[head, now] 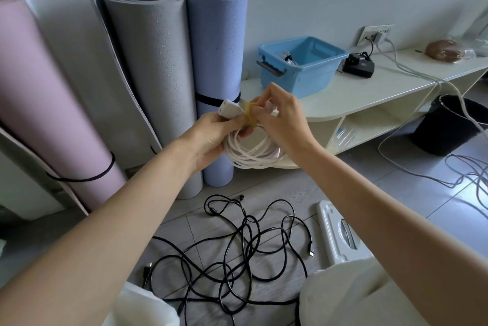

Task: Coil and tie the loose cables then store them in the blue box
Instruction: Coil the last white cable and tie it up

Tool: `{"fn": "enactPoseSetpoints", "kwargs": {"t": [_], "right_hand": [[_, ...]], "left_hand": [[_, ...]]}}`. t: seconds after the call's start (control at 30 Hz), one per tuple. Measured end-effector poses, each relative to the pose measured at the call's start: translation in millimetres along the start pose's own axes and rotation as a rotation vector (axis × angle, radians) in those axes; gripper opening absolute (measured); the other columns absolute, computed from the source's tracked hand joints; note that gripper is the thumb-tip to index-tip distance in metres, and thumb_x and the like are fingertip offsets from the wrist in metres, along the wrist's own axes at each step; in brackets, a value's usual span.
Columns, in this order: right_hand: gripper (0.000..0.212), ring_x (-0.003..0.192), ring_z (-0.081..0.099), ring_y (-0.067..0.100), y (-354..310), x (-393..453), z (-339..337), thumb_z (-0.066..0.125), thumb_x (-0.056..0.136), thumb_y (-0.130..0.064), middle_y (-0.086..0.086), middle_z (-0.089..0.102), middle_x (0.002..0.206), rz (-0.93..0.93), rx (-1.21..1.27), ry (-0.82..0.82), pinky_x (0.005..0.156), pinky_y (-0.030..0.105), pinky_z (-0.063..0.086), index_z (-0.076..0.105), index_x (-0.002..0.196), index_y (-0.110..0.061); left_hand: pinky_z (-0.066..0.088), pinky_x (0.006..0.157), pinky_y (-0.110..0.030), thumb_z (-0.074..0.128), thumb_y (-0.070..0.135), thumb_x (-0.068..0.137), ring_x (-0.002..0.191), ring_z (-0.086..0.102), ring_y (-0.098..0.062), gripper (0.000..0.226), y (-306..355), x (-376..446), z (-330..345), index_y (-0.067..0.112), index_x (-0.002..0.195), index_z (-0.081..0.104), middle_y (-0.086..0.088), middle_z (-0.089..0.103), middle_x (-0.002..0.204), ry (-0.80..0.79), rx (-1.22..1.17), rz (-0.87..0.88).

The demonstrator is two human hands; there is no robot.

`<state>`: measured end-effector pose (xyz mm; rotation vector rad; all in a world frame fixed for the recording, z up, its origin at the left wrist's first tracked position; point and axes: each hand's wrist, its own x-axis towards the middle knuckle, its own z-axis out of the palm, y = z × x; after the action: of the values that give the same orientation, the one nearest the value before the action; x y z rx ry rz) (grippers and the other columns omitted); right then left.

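At frame centre the left hand [211, 135] grips the coiled white cable [250, 152], loops hanging below its fingers, white plug [229, 109] pointing upper left. The right hand [282, 119] pinches a yellow tie [249, 114] around the coil. The blue box [301, 64] sits upper right.

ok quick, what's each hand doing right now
Left hand: grips the coiled white cable.
Right hand: pinches the yellow tie on the coil.

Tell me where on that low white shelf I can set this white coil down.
On the low white shelf, bare top lies in front of the blue box, toward the rounded near edge. Behind, the black adapter and grey cords crowd it.
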<state>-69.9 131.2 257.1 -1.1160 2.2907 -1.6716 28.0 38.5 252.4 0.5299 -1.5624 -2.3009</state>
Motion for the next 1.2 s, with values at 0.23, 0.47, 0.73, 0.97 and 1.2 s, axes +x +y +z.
{"fn": "enactPoseSetpoints", "kwargs": {"t": [0.23,0.47,0.73,0.97,1.2], "right_hand": [[0.019,0.060,0.052,0.017,-2.6,4.0,-11.7,0.064,0.080,0.003,0.007,0.054,0.066,0.294,0.285,-0.198,0.063,0.028,0.047,0.052,0.072,-0.009],[0.015,0.074,0.049,0.022,-1.0,2.9,-15.1,0.063,0.080,0.004,0.009,0.055,0.073,0.356,0.283,-0.314,0.073,0.034,0.040,0.059,0.079,-0.011],[0.020,0.069,0.054,0.018,0.9,6.7,-19.6,0.060,0.082,0.006,0.008,0.056,0.073,0.497,0.558,-0.420,0.066,0.027,0.041,0.056,0.075,-0.012],[0.030,0.098,0.051,0.013,5.8,1.8,-3.9,0.065,0.082,-0.007,0.000,0.056,0.110,-0.323,-0.359,-0.315,0.089,0.026,0.039,0.068,0.110,-0.017],[0.028,0.102,0.050,0.027,23.5,-3.7,7.1,0.072,0.078,-0.021,0.001,0.064,0.103,-0.542,-0.646,-0.173,0.078,0.044,0.046,0.069,0.103,-0.009]], "left_hand": [[0.048,0.055,-0.011,0.054,0.005,0.091,0.056,0.063,-0.001,0.010,-0.2,0.2,-1.9,0.006,0.086,0.063,0.004,0.068,0.065,-0.020,0.164,-0.060],[0.046,0.050,-0.012,0.065,0.000,0.082,0.051,0.058,-0.003,0.007,-2.9,-0.6,-0.5,0.005,0.086,0.063,-0.007,0.060,0.076,0.024,0.258,-0.023],[0.041,0.051,-0.014,0.067,0.006,0.081,0.054,0.060,-0.003,0.009,-1.8,0.7,-1.2,0.011,0.088,0.064,-0.003,0.063,0.077,0.032,0.310,-0.029],[0.045,0.061,-0.017,0.063,0.002,0.084,0.055,0.058,-0.004,0.010,2.0,4.4,-12.0,0.011,0.080,0.066,0.005,0.066,0.059,0.139,0.147,-0.053],[0.048,0.054,-0.014,0.062,-0.002,0.084,0.049,0.059,-0.003,0.007,-1.8,3.8,-9.6,0.004,0.081,0.064,0.002,0.066,0.056,0.113,0.112,-0.077]]}}
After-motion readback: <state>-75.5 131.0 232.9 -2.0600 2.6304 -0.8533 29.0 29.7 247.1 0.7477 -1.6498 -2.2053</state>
